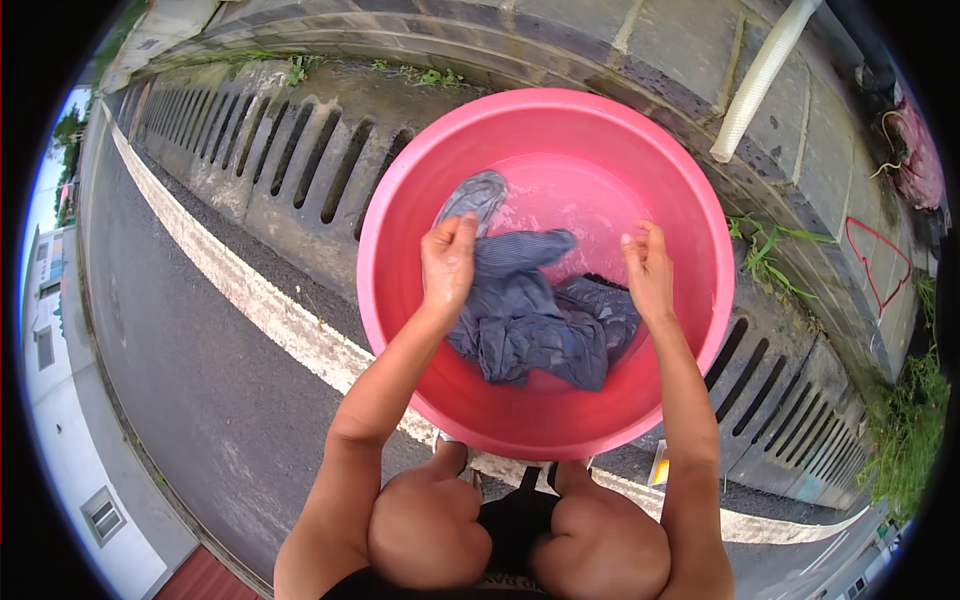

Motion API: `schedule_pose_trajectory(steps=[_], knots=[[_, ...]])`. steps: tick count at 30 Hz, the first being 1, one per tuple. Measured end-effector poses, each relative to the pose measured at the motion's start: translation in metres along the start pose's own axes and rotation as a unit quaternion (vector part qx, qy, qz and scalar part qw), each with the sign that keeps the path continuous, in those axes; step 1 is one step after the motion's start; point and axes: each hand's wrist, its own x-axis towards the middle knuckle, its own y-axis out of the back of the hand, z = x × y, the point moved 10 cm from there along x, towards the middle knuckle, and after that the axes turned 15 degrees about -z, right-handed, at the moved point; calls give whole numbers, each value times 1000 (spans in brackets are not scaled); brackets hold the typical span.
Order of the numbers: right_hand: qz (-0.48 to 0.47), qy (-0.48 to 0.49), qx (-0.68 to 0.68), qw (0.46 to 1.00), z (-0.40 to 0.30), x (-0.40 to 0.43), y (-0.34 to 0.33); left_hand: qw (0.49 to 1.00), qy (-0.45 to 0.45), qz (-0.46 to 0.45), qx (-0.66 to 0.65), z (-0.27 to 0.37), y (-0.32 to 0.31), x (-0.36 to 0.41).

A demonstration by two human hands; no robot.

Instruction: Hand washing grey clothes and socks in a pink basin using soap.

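A large pink plastic basin [547, 435] stands in front of my knees with shallow, slightly sudsy water in it. Wet dark blue-grey clothes [525, 330] lie bunched in its lower half, with a striped piece of cloth [521, 251] on top. Over the left side of the basin is my left hand [448, 262], its fingers curled against a light grey cloth [480, 196], perhaps a sock; whether they grip it is hidden. My right hand [649, 271] hovers inside the right rim, thumb and forefinger slightly apart, with nothing between them.
Slotted concrete drain covers [300, 157] run beneath and beyond the basin. A block wall [660, 52] rises behind, with a white hose [761, 82] hanging down. At right is a red clothes hanger [881, 270]. A small container with something yellow [660, 471] sits by my right forearm.
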Motion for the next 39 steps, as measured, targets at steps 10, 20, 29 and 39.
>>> schedule_pose_trajectory(steps=[10,20,29,39], knots=[[-317,-78,-486,811,57,-50,-104,780,-34,-226,582,-22,-36,-48],[-274,-84,177,942,-14,-81,-43,763,52,-458,453,-48,-80,-74],[-54,172,461,869,-139,-102,64,868,-74,-391,297,24,-94,-45],[56,214,449,865,-97,-121,90,843,45,-222,-489,50,-129,3]])
